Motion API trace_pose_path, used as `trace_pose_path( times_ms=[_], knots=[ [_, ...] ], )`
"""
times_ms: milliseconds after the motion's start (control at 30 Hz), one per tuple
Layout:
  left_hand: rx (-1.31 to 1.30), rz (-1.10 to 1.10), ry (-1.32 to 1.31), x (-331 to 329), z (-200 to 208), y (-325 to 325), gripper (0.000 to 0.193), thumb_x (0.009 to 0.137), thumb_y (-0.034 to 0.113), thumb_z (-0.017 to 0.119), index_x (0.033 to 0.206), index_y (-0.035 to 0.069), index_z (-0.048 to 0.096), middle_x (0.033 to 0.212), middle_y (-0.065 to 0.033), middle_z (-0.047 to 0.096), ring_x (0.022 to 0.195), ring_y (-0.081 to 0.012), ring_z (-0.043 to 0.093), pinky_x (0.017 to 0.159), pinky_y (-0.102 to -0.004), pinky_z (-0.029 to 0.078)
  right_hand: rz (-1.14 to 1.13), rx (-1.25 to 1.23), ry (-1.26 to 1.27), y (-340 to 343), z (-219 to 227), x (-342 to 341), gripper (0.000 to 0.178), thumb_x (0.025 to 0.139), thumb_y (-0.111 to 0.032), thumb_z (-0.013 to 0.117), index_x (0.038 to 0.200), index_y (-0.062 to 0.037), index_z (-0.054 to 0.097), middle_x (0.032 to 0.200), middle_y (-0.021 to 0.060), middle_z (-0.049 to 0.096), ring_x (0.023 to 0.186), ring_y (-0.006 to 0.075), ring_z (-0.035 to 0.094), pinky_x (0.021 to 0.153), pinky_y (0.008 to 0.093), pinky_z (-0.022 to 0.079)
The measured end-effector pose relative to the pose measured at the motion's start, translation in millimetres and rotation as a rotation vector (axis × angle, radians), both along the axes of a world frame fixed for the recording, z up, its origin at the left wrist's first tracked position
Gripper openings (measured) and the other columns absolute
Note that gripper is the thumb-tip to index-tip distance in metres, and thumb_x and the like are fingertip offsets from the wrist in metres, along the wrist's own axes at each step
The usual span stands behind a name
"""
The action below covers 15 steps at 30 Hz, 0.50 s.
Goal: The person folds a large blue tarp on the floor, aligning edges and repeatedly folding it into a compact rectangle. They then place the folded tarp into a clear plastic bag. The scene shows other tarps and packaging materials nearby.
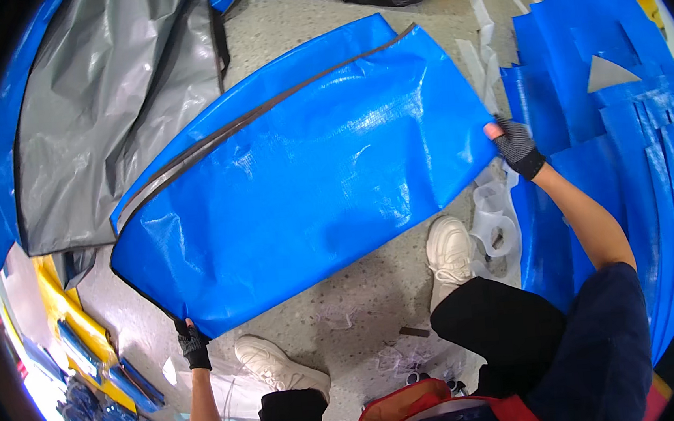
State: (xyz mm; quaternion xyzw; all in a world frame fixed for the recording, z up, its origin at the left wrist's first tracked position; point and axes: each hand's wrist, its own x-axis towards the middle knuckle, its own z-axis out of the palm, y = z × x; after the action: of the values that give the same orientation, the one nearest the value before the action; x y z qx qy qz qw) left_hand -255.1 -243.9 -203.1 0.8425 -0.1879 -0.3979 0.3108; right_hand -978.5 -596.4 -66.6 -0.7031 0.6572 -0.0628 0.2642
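a doubled blue sheet (303, 181) spans the middle of the view. the left hand (194, 347), at eight o'clock, is closed on its near corner, and the right hand (516, 147), between two and three o'clock, pinches its right edge, thumb uppermost. a grey sheet (101, 126) is at ten o'clock, a blue stack (626, 164) at three.

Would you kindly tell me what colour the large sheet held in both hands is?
The sheet is mainly bright blue, best seen in the head view.
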Motion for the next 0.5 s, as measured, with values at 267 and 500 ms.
trace_pose_path(
  times_ms=[267,500],
  knots=[
    [-0.090,-0.064,-0.106,-16,-15,27,0.046,0.098,0.026,0.044,0.141,0.013,0.034,0.127,-0.0123,0.053,0.104,-0.0211,0.054,0.086,-0.0330,0.045,-0.104,0.312,-0.168,14,-87,-28,0.060,0.090,-0.055,0.045,0.105,0.0024,0.058,0.094,0.0144,0.064,0.087,0.0216,0.059,0.083,0.0336,0.045],
    [0.254,-0.218,-0.471,-20,11,11,0.043,0.097,0.028,0.044,0.136,0.011,0.041,0.102,-0.0201,0.064,0.088,-0.0351,0.061,0.077,-0.0425,0.046,-0.139,0.228,-0.142,68,-117,-35,0.062,0.089,-0.051,0.050,0.114,0.0057,0.056,0.101,0.0179,0.064,0.092,0.0257,0.060,0.083,0.0351,0.045]
  ],
)
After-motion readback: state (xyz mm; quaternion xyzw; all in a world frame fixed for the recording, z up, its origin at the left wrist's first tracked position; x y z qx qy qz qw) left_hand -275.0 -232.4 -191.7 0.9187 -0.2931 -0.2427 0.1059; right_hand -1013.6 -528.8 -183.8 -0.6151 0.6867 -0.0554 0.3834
